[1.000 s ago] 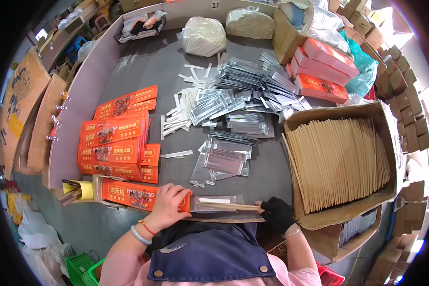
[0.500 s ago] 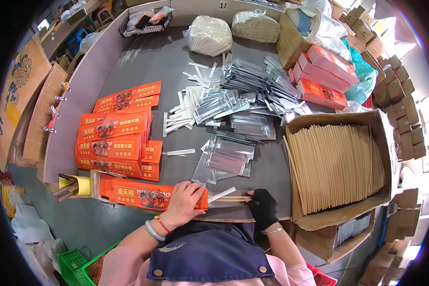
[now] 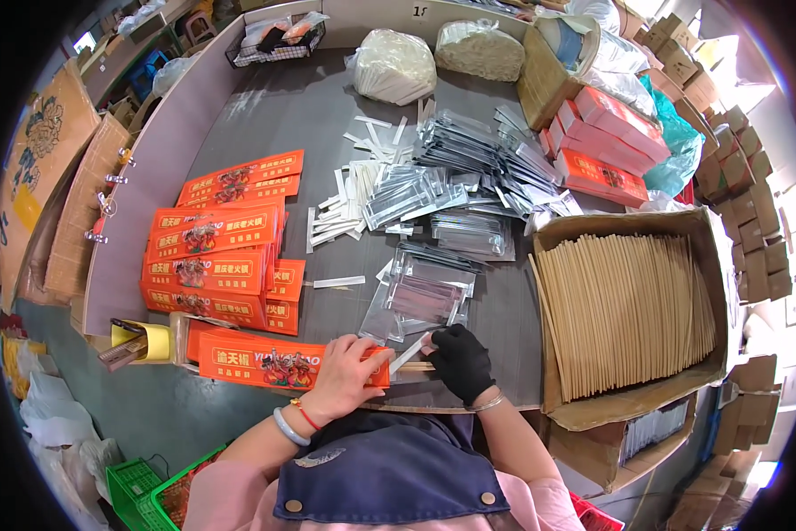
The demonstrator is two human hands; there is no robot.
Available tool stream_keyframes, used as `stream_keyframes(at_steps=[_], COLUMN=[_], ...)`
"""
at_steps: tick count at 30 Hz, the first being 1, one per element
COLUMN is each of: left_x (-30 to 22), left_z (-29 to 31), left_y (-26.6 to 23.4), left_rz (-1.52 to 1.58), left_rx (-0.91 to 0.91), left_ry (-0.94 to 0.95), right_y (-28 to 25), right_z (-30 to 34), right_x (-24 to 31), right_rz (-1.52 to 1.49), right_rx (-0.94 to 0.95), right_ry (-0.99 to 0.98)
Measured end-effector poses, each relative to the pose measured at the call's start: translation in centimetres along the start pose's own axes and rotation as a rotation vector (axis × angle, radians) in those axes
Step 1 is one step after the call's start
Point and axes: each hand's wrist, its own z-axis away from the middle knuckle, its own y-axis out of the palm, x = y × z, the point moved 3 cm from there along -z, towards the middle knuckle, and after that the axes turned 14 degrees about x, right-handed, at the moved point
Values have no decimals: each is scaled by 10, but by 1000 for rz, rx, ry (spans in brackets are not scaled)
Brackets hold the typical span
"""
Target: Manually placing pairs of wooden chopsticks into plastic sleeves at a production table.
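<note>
Near the table's front edge lies a red printed chopstick sleeve point(image 3: 256, 363), with more sleeves stacked under it. My bare left hand point(image 3: 349, 376) is closed over its right end, thumb and fingers pressing it. My right hand point(image 3: 462, 365), in a black fingerless glove, pinches a slim white paper packet point(image 3: 409, 352) at its upper end. The packet slants down toward the sleeve's opening. Beneath it, pale wooden chopsticks point(image 3: 416, 365) stick out of the sleeve's right end, their outer ends hidden by the glove. Just beyond lie clear plastic packets point(image 3: 429, 296) with dark contents.
Filled-looking red sleeves point(image 3: 208, 257) are piled at the left. White packets point(image 3: 345, 208) and silvery packets point(image 3: 455, 146) heap in the middle. A cardboard box point(image 3: 553, 400) of chopsticks stands at right, red bundles point(image 3: 602, 177) behind it. A yellow holder point(image 3: 157, 343) sits at the front-left corner.
My right hand has moved left and up from the chopstick ends and now pinches the white packet. The packet tilts more steeply. My left hand stays on the sleeve.
</note>
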Motion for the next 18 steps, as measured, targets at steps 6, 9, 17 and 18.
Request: stream_keyframes(at_steps=[6, 9, 17, 18], left_x=[0, 2, 0, -1], left_z=[2, 0, 0, -1], left_y=[0, 1, 2, 4], left_rz=[-7, -3, -12, -17], left_rx=[-14, -19, -21, -18], left_ry=[-10, -13, -14, -13], right_y=[-14, -21, -9, 3], right_z=[-8, -5, 21, 19], right_x=[13, 9, 17, 22], right_rz=[12, 82, 124, 141], right_rx=[61, 76, 148, 94], right_ry=[18, -54, 11, -52])
